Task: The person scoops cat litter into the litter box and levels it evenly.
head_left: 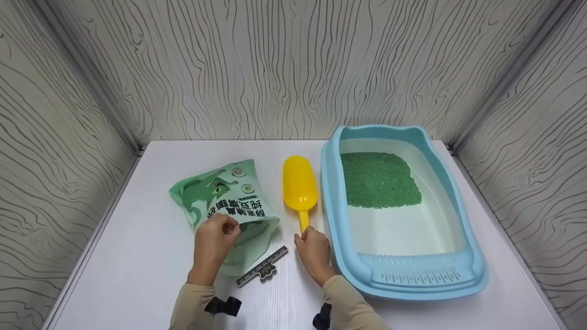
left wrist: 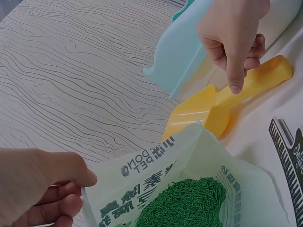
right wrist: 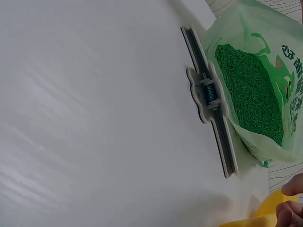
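My left hand (head_left: 214, 243) pinches the rim of a green cat litter bag (left wrist: 189, 146) between thumb and fingers. The bag lies with its mouth spread open, and green litter pellets (left wrist: 184, 203) show inside. Beside it, a yellow scoop (head_left: 300, 181) lies on the table, bowl pointing away. My right hand (head_left: 314, 252) holds the scoop's handle, thumb on the left side; the palm is hidden. Next to the bag's mouth lies a long black-and-white sealing clip (head_left: 262, 266), which neither hand touches.
A light blue litter tray (head_left: 332, 197) stands close to the right hand, with a patch of green pellets (head_left: 380, 181) at its far end. Slots line its near ledge. Wood-grain panels (head_left: 257, 68) rise behind and at both sides of the white table (head_left: 124, 256).
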Motion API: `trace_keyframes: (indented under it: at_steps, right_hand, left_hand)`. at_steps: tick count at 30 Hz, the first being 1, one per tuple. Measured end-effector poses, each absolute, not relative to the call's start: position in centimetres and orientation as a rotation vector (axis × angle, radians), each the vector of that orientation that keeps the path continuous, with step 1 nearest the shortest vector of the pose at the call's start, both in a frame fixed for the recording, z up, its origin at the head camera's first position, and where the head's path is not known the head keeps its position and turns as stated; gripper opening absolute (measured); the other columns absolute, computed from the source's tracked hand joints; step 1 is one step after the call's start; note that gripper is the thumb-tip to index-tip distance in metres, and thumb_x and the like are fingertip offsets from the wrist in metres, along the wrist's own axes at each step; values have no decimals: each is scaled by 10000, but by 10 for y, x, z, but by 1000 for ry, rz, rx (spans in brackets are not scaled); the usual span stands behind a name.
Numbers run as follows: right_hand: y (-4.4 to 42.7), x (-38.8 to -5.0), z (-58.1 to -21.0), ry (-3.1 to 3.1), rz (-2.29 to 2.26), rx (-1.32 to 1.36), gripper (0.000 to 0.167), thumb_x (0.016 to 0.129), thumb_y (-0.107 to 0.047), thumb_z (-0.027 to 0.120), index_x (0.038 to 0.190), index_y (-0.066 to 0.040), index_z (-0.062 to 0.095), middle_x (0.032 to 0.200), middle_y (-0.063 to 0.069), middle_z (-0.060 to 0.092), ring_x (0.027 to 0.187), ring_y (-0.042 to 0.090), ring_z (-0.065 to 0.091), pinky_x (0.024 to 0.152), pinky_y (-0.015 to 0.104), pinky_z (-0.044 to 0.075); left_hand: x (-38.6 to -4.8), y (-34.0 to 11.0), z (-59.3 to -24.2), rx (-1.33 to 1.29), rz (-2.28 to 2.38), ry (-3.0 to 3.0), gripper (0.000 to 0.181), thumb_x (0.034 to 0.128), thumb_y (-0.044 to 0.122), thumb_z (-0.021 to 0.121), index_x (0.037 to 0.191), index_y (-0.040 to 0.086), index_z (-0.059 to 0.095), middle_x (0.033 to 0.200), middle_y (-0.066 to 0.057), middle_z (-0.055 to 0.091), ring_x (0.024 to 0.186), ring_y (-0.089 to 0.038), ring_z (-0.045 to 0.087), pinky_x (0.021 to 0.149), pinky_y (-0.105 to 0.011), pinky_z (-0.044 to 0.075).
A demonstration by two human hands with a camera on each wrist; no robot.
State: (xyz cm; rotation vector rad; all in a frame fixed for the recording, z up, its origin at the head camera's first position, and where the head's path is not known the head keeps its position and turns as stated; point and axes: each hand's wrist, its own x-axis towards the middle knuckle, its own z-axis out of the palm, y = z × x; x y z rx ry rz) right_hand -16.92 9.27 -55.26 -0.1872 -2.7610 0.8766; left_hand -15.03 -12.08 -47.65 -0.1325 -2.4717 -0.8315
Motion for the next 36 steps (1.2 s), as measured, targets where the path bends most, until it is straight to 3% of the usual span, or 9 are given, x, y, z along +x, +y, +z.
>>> trace_keyframes:
  at_steps: [6,12,18,36]
  right_hand:
    - [88,-170,-557,-2668,763,-170,217,778,-157,776,800,-64,582,683,62,603,599,173,554,540,326,476]
    - [86,-174,-562,-2575,696,-187,372,713,-127,818,949,-19,551,825,116,554,748,243,526,649,376,446]
    - [84,-175,-565,-2667,719,-290,467,740,-151,807,1089,-6,532,925,131,523,854,253,501,712,387,435]
    - [89,-184,-581,-2794,1031,-515,357,836,-141,714,1128,23,589,928,114,586,821,204,528,762,373,484]
  left_hand:
    - [-151,-121,-477,-137,-845,-2465,104,686,-53,710,707,46,687,672,-56,662,600,-157,610,553,-234,521]
    - [-151,-121,-477,-129,-848,-2468,104,686,-54,705,708,46,689,675,-56,663,606,-156,610,554,-227,519]
    - [-150,-120,-476,-125,-819,-2468,119,692,-64,708,702,51,681,668,-49,652,600,-141,596,543,-220,498]
    - [-151,-120,-478,-103,-789,-2458,96,689,-18,731,711,63,683,684,-46,669,618,-135,616,564,-247,529]
